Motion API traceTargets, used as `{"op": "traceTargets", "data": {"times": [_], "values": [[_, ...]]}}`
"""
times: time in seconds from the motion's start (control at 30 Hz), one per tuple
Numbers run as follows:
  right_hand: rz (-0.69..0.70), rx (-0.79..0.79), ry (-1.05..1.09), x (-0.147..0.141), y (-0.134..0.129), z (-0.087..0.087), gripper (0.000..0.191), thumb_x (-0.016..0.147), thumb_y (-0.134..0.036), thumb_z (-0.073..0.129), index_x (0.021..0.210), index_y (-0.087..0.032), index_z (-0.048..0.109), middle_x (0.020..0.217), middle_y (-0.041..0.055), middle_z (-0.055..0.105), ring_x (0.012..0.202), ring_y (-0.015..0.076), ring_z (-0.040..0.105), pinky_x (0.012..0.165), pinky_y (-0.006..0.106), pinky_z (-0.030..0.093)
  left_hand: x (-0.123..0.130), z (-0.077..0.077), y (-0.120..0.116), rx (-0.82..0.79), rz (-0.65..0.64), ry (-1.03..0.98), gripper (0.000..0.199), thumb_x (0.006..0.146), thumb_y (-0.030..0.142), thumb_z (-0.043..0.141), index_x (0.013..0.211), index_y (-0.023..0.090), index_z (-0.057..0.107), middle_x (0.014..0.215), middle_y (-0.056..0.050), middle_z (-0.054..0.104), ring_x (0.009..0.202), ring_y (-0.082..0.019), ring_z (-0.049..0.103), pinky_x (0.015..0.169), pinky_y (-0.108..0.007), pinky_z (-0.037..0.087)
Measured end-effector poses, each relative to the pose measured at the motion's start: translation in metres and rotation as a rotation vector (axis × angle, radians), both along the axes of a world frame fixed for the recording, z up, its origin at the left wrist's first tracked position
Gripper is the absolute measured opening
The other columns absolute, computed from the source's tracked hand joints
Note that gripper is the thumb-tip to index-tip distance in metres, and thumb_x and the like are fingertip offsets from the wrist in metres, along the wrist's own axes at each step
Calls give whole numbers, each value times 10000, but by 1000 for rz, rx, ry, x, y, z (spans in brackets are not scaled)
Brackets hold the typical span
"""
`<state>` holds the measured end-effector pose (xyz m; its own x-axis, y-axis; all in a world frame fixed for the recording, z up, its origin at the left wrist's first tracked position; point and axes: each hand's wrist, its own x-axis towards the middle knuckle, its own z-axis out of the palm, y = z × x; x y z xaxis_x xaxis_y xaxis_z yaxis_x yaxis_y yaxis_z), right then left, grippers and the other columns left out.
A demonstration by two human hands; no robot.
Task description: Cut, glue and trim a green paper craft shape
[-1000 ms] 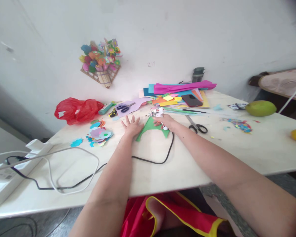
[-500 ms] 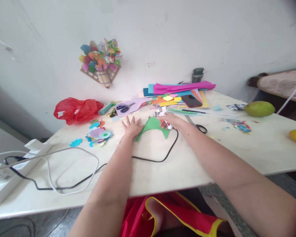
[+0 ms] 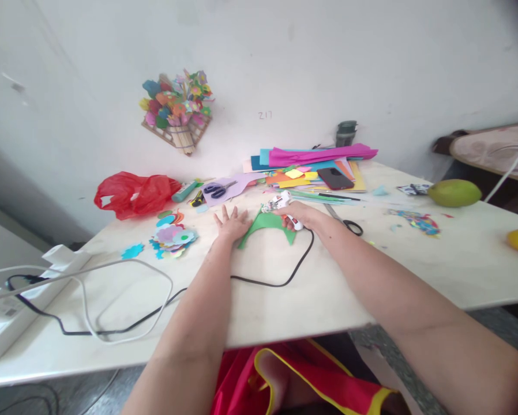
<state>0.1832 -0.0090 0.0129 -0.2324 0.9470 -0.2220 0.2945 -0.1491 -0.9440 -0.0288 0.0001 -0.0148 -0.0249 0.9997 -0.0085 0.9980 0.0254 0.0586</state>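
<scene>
A green paper piece [image 3: 263,222] with a curved cut-out lies on the white table. My left hand [image 3: 232,225] rests flat with fingers spread, touching its left edge. In my right hand [image 3: 300,216] is a white hot glue gun [image 3: 281,200], its nozzle pointing left over the paper's upper part. A black cord [image 3: 280,285] runs from the gun across the table, passing under my left forearm. Some of the right fingers are hidden behind the gun's handle.
Paper shapes [image 3: 172,236] are piled left, near a red plastic bag [image 3: 135,193]. Scissors [image 3: 218,189], a phone [image 3: 336,178] and coloured sheets [image 3: 319,154] lie at the back. Black-handled scissors [image 3: 353,227] lie right of my wrist. A power strip [image 3: 34,294] with cables stands left.
My right hand has shifted the glue gun slightly, so its nozzle sits a little farther left over the green paper. My left hand has stayed nearly still.
</scene>
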Motion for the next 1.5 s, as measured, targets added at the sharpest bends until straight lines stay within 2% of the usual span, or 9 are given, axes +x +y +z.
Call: {"op": "traceTargets", "data": {"times": [0.73,1.13,1.5], "values": [[40,30,-26,-4,3,-3,243,735,-324,656,634,-144,528,424,19,569,326,110,467,338,217,380,1,0,1,-3,10,-25,592,809,617,224,1368,436,296,1516,83,114,1351,-331,-163,1016,-648,-88],[55,20,-66,-4,1,1,271,731,-293,648,553,-151,501,398,12,540,343,110,478,336,208,381,0,0,2,-11,-2,-24,606,808,620,212,1376,423,290,1518,80,111,1351,-339,-163,1011,-656,-93],[-52,69,-40,-10,9,-5,249,734,-323,657,631,-157,503,405,-3,538,341,108,480,331,209,385,-1,0,1,-7,-9,-29,607,802,641,209,1367,438,296,1517,80,121,1355,-347,-151,1005,-665,-90]]}}
